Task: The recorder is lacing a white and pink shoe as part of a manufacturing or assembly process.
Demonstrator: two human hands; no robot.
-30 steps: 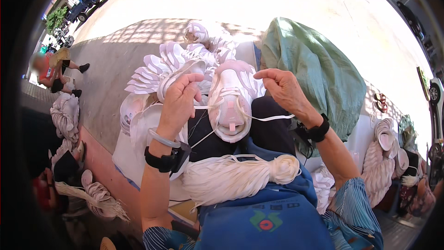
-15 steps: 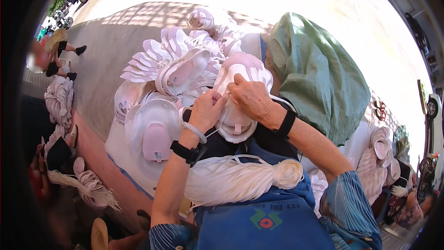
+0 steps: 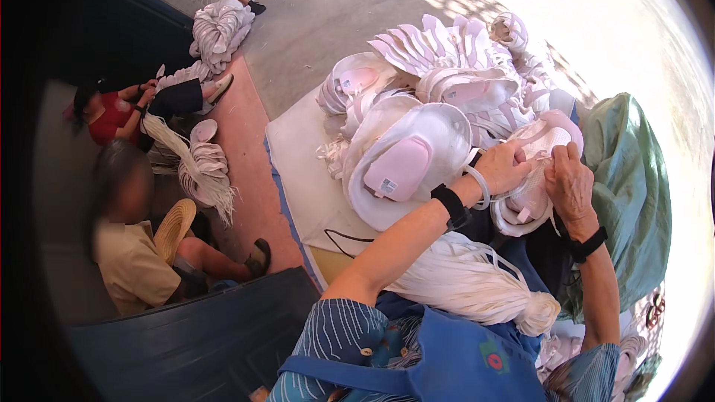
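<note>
A concrete floor [image 3: 328, 22] in hard sunlight spreads behind a person seated at work, with a green sack [image 3: 629, 193] bulging at the person's right. A pale mat [image 3: 298, 171] lies on the ground ahead, and on it rises a heap of white shoe uppers [image 3: 439, 89], several turned to show pink linings. A thick bundle of white laces [image 3: 477, 283] rests across the person's lap, just below the forearms, its knotted end pointing right. To the left, 2 other people [image 3: 126, 179] sit low beside their own piles of white pieces [image 3: 201, 171].

Both hands meet on 1 white shoe upper [image 3: 544, 149], held above the lap at the right edge of the heap, close against the sack. The left hand [image 3: 503, 167], wearing a black wrist strap and a clear bangle, curls its fingers round the upper's near side. The right hand [image 3: 570, 186], also strapped in black, closes over the upper's far side, fingertips pinching at its top edge; whether a lace runs between them cannot be told.
</note>
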